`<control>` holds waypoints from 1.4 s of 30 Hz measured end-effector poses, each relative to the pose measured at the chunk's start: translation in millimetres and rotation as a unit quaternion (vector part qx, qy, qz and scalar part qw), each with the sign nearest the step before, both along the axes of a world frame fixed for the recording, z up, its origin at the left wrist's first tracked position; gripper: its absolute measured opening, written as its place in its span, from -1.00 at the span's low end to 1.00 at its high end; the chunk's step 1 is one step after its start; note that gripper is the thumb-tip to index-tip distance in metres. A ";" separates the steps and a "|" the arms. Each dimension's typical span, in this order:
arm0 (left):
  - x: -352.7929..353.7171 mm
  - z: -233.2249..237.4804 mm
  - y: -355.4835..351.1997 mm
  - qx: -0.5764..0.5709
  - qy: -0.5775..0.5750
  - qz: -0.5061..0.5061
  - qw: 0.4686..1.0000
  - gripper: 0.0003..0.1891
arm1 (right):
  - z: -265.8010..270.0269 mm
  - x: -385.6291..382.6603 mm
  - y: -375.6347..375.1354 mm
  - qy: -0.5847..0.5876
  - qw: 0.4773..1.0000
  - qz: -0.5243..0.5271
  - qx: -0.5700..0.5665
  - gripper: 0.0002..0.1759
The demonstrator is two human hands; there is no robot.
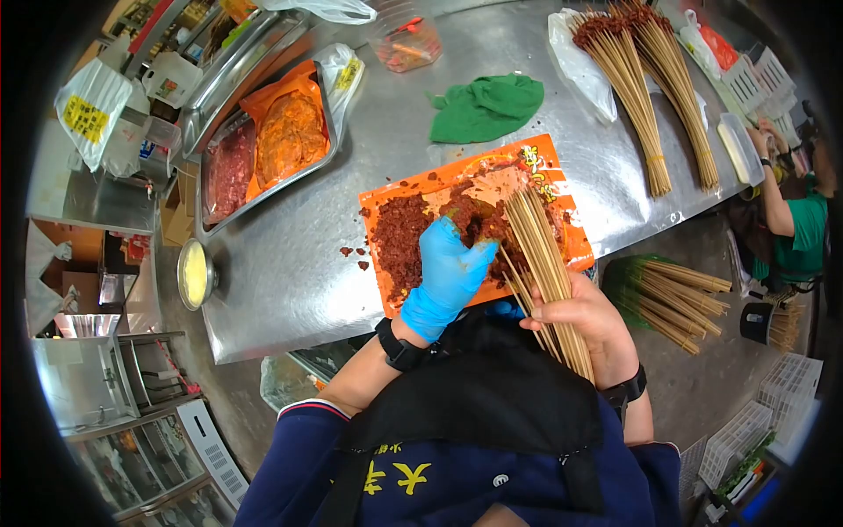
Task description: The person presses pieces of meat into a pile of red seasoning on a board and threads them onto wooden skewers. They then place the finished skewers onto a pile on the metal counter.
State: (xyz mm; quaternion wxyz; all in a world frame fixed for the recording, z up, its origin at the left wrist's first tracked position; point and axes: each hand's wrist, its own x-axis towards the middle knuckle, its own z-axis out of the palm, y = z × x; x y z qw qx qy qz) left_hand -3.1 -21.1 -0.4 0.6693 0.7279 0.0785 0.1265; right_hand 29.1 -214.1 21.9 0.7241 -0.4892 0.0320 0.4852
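My left hand [448, 274], in a blue glove, presses down on a heap of dark red chopped meat [404, 237] spread on an orange plastic sheet [457, 180] on the steel table [290, 281]. Its fingers are curled around a lump of the meat. My bare right hand [590, 318] grips a bundle of bamboo skewers [543, 255], their tips lying over the right part of the meat.
A steel tray [303, 171] at the back left holds orange marinated meat and red minced meat. A green cloth [487, 105] lies behind the sheet. Loaded skewers [632, 88] fan out at the back right. A small bowl [195, 274] sits left. Another person [795, 224] works at right.
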 end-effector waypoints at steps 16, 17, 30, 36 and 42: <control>11.4 -5.8 4.9 -0.341 -0.042 0.017 0.939 -0.62 | 0.3 0.3 1.5 0.009 1.000 -0.012 -0.002 -0.71; 10.4 -2.8 5.1 -0.341 -0.042 0.017 0.939 -0.62 | 0.2 0.2 1.4 0.008 1.000 -0.013 -0.001 -0.69; 0.3 -4.8 15.4 -0.504 0.084 -0.046 0.859 -0.69 | 0.4 -0.7 -1.8 0.008 1.000 -0.015 0.003 -0.68; -5.2 2.0 11.4 -0.454 0.106 -0.029 0.884 -0.70 | 1.6 0.4 -0.2 -0.012 1.000 -0.007 -0.001 -0.74; -5.9 -4.7 8.4 -0.276 0.164 -0.071 0.944 -0.69 | 0.5 1.5 -1.7 -0.029 0.999 0.003 -0.014 -0.73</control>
